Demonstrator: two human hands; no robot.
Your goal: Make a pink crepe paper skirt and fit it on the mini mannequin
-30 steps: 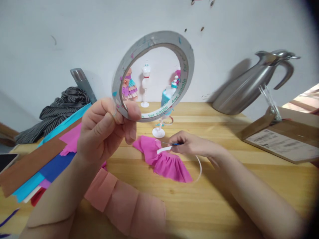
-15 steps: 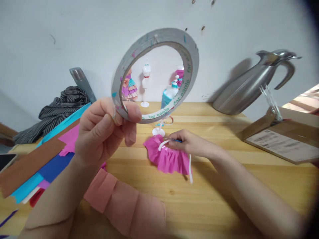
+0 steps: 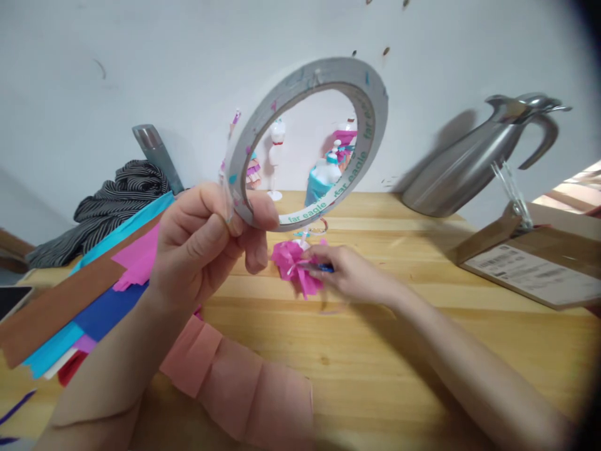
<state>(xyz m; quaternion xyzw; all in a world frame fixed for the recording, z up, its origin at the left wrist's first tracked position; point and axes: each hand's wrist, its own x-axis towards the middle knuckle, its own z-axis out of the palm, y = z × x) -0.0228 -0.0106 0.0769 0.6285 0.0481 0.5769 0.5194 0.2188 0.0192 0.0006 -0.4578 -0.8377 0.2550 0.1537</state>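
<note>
The tape roll (image 3: 307,141) stands raised in front of my face, its ring on edge and tilted, and my left hand (image 3: 206,244) has a closed grip on its rim at about 7 o'clock, thumb on the near face and fingers behind. That pinch covers only a small arc of a wide ring, so I judge the roll could swing or slip out sideways if I loosen at all, and it would fall toward the pleated salmon paper (image 3: 244,382) at 6 o'clock on the tabletop (image 3: 422,351).

My right hand (image 3: 347,275) lies low on the tabletop, just past the roll's lower edge, closed on the bunched magenta paper ruffle (image 3: 297,269) together with something small and blue (image 3: 325,269) that I cannot make out clearly. A thin white strip seems to cross the ruffle, but it is blurred. Crepe like this looks soft and easily torn; a hard squeeze could flatten the gathers, and if sticky tape touches the wrong fold I expect it would pull the paper apart when lifted.

Seen through the ring, at 12 o'clock, small mannequin stands (image 3: 277,156) with paper dresses stand near the wall; a careless sweep of the roll or my right wrist might topple them. The steel jug (image 3: 474,163) at 2 o'clock, the cardboard box (image 3: 526,266) at 3 o'clock and the coloured paper sheets (image 3: 84,300) at 9 o'clock lie well apart from both hands.
</note>
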